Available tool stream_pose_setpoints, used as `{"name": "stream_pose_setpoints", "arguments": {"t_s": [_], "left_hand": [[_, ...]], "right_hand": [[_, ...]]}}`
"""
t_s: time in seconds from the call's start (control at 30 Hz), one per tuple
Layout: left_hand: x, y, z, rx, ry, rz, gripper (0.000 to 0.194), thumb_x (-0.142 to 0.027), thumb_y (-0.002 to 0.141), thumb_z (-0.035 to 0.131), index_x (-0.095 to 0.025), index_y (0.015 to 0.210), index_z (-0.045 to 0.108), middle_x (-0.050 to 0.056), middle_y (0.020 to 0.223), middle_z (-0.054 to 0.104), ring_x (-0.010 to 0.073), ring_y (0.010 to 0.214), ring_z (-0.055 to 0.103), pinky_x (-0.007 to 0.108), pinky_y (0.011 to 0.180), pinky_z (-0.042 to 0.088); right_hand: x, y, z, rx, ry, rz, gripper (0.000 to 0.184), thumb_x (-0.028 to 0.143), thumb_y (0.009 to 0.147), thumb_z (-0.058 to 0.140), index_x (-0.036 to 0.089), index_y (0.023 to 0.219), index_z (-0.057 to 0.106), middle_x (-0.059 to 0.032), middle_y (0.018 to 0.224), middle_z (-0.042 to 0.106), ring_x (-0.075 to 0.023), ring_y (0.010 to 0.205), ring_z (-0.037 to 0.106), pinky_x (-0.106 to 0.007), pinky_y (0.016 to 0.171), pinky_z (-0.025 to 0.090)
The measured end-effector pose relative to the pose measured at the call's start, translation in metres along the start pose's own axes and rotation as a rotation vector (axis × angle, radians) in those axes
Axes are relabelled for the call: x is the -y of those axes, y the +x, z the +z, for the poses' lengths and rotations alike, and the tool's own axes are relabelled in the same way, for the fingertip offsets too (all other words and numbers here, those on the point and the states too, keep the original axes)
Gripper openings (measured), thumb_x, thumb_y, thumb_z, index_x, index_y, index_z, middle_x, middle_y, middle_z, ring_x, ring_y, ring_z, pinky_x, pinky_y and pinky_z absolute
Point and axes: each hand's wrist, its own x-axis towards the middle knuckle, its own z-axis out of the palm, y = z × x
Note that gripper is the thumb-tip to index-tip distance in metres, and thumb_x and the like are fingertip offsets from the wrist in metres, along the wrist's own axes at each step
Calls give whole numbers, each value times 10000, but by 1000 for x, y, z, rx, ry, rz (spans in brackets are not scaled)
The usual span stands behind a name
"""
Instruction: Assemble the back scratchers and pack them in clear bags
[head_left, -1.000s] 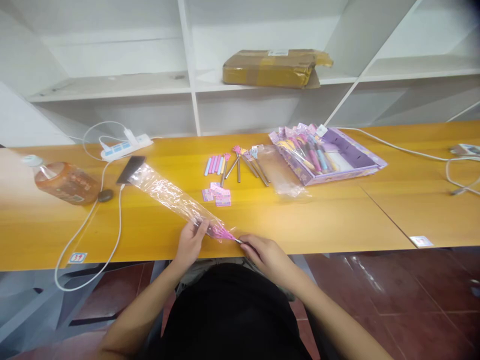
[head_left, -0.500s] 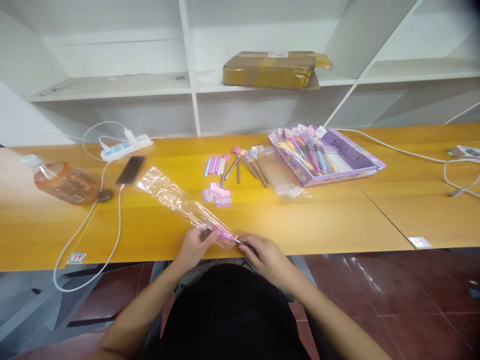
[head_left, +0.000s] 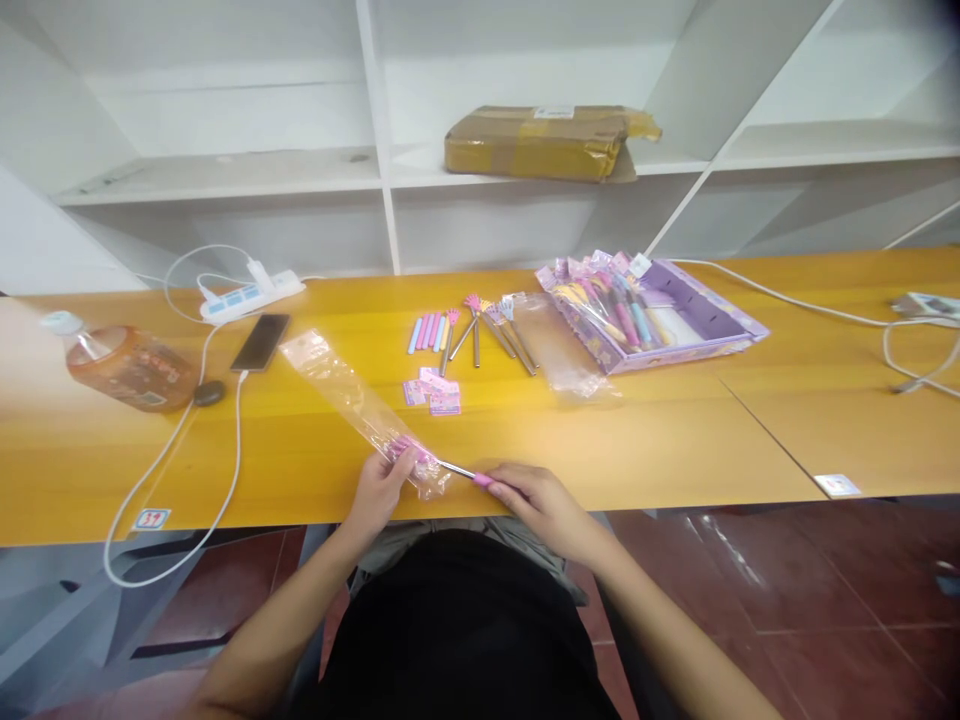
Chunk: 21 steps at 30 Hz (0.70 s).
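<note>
My left hand (head_left: 377, 492) pinches a clear plastic bag (head_left: 341, 390) near its lower end, over the pink hand-shaped head inside. From that end of the bag runs the thin metal rod of a back scratcher (head_left: 457, 470). My right hand (head_left: 546, 512) is closed round its pink handle, mostly hidden by the fingers. Beyond my hands lie several metal scratcher rods (head_left: 477, 345) with coloured hand-shaped heads. Beside them is a row of pastel handles (head_left: 429, 332). Small pink printed cards (head_left: 444, 402) lie nearer to me.
At the right back stands a purple display box (head_left: 697, 345) with bagged scratchers, next to another clear bag (head_left: 559, 350). On the left are a drink bottle (head_left: 131, 370), a phone (head_left: 259, 342), a power strip (head_left: 255, 293) and a looping white cable (head_left: 238, 440). A taped carton (head_left: 536, 145) sits on the shelf.
My left hand and the bag's near end have shifted left. More of the scratcher's metal rod and its pink handle now show between my hands.
</note>
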Motion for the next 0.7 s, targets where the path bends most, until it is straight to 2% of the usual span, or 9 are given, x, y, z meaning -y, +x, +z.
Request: {"name": "stream_pose_setpoints", "arguments": {"t_s": [0.1, 0.3, 0.47, 0.53, 0.6, 0.7], "left_hand": [[1, -1, -1, 27, 18, 6, 527, -650, 943, 741, -183, 699, 730, 41, 699, 720, 191, 690, 654, 304, 729, 545], [-8, -5, 0, 95, 119, -8, 601, -723, 996, 626, -186, 753, 745, 43, 731, 727, 211, 750, 667, 311, 796, 553], [-24, -12, 6, 338, 209, 14, 517, -641, 1066, 575, -196, 881, 762, 57, 920, 790, 241, 885, 707, 339, 907, 571], [-27, -13, 7, 395, 205, 21, 474, -604, 1082, 569, -204, 959, 791, 72, 1000, 812, 266, 960, 725, 364, 954, 570], [-26, -13, 7, 360, 174, 24, 458, -599, 1077, 586, -207, 975, 801, 79, 998, 816, 277, 984, 732, 372, 959, 570], [-20, -10, 6, 222, 110, 3, 500, -636, 1025, 663, -197, 807, 761, 61, 811, 765, 243, 829, 709, 337, 834, 570]], "right_hand": [[-1, 0, 2, -1, -6, -15, 386, 501, 1168, 515, 243, 1166, 802, -75, 1011, 796, -237, 920, 735, -343, 852, 561], [4, 2, 12, -34, -24, -63, 393, 479, 1181, 483, 237, 1158, 792, -63, 940, 771, -228, 877, 722, -336, 829, 551], [7, 6, 20, -41, -7, -95, 379, 474, 1181, 485, 236, 1182, 780, -65, 973, 770, -227, 906, 718, -334, 843, 546], [8, 7, 22, -42, 0, -98, 369, 473, 1177, 495, 235, 1155, 776, -64, 949, 759, -228, 883, 710, -337, 825, 542], [8, 6, 21, -40, 9, -86, 358, 474, 1173, 501, 237, 1150, 769, -64, 938, 751, -230, 866, 699, -342, 811, 537], [7, 5, 19, -15, 37, -59, 327, 473, 1164, 521, 244, 1197, 752, -67, 1000, 752, -230, 897, 686, -346, 835, 530]]}}
